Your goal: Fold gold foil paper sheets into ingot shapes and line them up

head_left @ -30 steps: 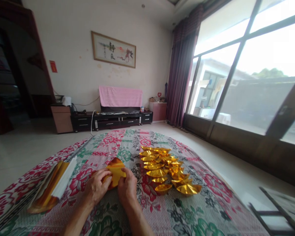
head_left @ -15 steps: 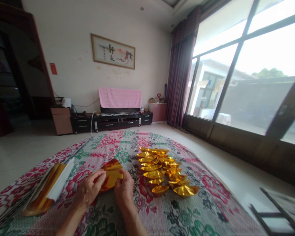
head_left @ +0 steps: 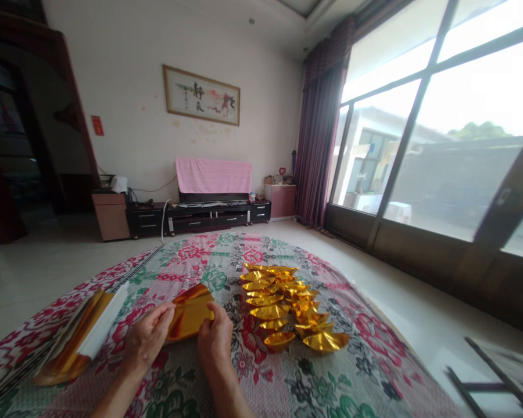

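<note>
A sheet of shiny gold foil paper (head_left: 190, 312) is stretched between my two hands above the patterned cloth. My left hand (head_left: 147, 335) pinches its left edge between thumb and fingers. At the right edge, my right hand (head_left: 216, 334) grips it the same way. To the right stand several folded gold foil boats (head_left: 270, 312), lined up in close rows, with one larger boat (head_left: 326, 341) at the near end. On the left lies a stack of gold and white foil sheets (head_left: 76, 342), slightly curled.
A round table with a floral cloth (head_left: 226, 383) spreads under my hands. Low at right is a dark-framed stool or chair (head_left: 501, 371). Beyond the table are a black cabinet (head_left: 213, 216), a pink cloth (head_left: 213, 175) over a screen-like object, and large windows (head_left: 418, 145).
Both hands and the gold sheet have shifted slightly left in the picture. The sheet looks flatter and more spread out between them. The view has also moved a little.
</note>
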Available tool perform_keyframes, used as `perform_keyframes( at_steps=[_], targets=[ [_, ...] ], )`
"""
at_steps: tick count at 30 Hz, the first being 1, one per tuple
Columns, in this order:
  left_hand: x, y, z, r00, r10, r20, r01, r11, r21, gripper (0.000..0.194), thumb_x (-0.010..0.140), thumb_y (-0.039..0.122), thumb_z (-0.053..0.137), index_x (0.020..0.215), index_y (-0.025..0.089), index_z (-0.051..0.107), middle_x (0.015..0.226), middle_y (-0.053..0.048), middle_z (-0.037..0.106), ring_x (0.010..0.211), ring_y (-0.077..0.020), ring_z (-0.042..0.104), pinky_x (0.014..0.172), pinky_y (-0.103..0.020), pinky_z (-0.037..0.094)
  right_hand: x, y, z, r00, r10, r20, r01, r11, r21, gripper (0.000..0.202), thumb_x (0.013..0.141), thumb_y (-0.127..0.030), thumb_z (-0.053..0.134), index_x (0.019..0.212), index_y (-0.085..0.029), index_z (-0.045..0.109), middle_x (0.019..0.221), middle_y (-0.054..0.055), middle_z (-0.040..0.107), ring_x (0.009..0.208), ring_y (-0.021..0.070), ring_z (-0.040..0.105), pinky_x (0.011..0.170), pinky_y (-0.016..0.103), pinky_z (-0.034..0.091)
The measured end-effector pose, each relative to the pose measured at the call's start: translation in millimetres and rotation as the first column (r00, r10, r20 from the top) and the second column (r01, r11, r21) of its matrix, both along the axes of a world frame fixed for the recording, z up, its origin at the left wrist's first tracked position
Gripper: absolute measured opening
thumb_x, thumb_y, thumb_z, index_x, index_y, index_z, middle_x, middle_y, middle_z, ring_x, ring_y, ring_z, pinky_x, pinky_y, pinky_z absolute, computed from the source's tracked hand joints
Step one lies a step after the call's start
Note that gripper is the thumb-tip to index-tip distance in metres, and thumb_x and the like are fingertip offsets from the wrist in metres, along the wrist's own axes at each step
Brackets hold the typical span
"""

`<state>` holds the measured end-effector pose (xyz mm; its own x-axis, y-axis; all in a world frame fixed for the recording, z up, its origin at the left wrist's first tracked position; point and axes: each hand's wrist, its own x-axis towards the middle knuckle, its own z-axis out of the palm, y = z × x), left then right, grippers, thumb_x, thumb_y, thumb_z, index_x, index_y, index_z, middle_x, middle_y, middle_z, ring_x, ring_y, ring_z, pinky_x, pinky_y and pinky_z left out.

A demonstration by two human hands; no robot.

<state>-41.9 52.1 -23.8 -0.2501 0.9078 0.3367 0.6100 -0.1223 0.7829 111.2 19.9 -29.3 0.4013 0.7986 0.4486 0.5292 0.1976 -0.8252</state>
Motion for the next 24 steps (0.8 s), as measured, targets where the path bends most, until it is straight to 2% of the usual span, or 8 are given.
perform_keyframes(
  at_steps=[5, 8, 10, 13, 15, 20, 24],
  targets=[
    [4, -5, 8.7, 0.998, 0.059, 0.011, -0.059, 0.998, -0.001, 0.029, 0.069, 0.045, 0.051, 0.081, 0.026, 0.069, 0.091, 0.000, 0.072, 0.088, -0.0228, 0.065, 0.079, -0.030, 0.051, -1, 1, -0.2, 1.000, -0.013, 0.000, 0.013, 1.000, 0.006, 0.043, 0.065, 0.001, 0.041, 0.096, -0.014, 0.067, 0.088, 0.008, 0.069, 0.082, 0.0175, 0.064, 0.077, 0.024, 0.048],
    [3, -7, 11.1, 0.995, 0.100, -0.023, -0.099, 0.995, 0.022, 0.029, 0.071, 0.044, 0.049, 0.083, 0.025, 0.068, 0.101, -0.001, 0.069, 0.096, -0.0243, 0.062, 0.086, -0.033, 0.049, -1, 2, -1.5, 1.000, -0.019, -0.018, 0.019, 0.999, 0.026, 0.044, 0.063, 0.001, 0.041, 0.096, -0.014, 0.066, 0.089, 0.007, 0.069, 0.084, 0.0175, 0.064, 0.078, 0.024, 0.047],
    [1, -8, 10.4, 0.990, 0.134, -0.036, -0.133, 0.991, 0.031, 0.032, 0.073, 0.045, 0.047, 0.090, 0.025, 0.066, 0.110, -0.002, 0.065, 0.101, -0.0254, 0.060, 0.089, -0.035, 0.047, 0, 2, -2.5, 0.999, -0.022, -0.035, 0.023, 0.999, 0.042, 0.045, 0.062, 0.001, 0.041, 0.096, -0.015, 0.066, 0.089, 0.007, 0.068, 0.085, 0.0172, 0.064, 0.079, 0.024, 0.047],
    [-4, -7, 6.4, 0.983, 0.183, -0.004, -0.183, 0.983, -0.008, 0.045, 0.075, 0.047, 0.046, 0.110, 0.022, 0.059, 0.114, -0.007, 0.063, 0.093, -0.0263, 0.063, 0.082, -0.037, 0.050, 0, 3, -3.1, 0.999, -0.009, -0.047, 0.012, 0.998, 0.062, 0.046, 0.062, 0.000, 0.040, 0.097, -0.015, 0.066, 0.090, 0.007, 0.068, 0.084, 0.0169, 0.063, 0.079, 0.024, 0.047],
    [-7, -5, 2.6, 0.984, 0.175, 0.037, -0.174, 0.985, -0.020, 0.051, 0.076, 0.049, 0.044, 0.117, 0.020, 0.054, 0.116, -0.011, 0.061, 0.092, -0.0261, 0.063, 0.081, -0.037, 0.050, 1, 3, -3.3, 0.999, 0.006, -0.048, -0.002, 0.997, 0.075, 0.046, 0.062, 0.001, 0.040, 0.097, -0.014, 0.065, 0.090, 0.007, 0.068, 0.084, 0.0167, 0.063, 0.079, 0.023, 0.047],
    [-11, 2, -5.2, 0.993, 0.096, 0.063, -0.094, 0.995, -0.033, 0.050, 0.075, 0.050, 0.045, 0.114, 0.020, 0.055, 0.114, -0.010, 0.062, 0.103, -0.0247, 0.059, 0.092, -0.037, 0.045, 0, 4, -3.7, 0.998, 0.008, -0.060, -0.005, 0.998, 0.064, 0.047, 0.060, 0.001, 0.040, 0.097, -0.014, 0.065, 0.090, 0.007, 0.068, 0.085, 0.0171, 0.063, 0.080, 0.024, 0.047],
    [-9, 3, -3.7, 0.990, 0.076, 0.119, -0.073, 0.997, -0.026, 0.049, 0.074, 0.050, 0.047, 0.111, 0.020, 0.056, 0.111, -0.008, 0.064, 0.103, -0.0233, 0.060, 0.092, -0.034, 0.046, -2, 3, -2.9, 0.998, 0.003, -0.066, 0.001, 0.998, 0.061, 0.045, 0.060, 0.000, 0.040, 0.095, -0.016, 0.065, 0.089, 0.006, 0.068, 0.084, 0.0168, 0.063, 0.079, 0.024, 0.048]
  ],
)
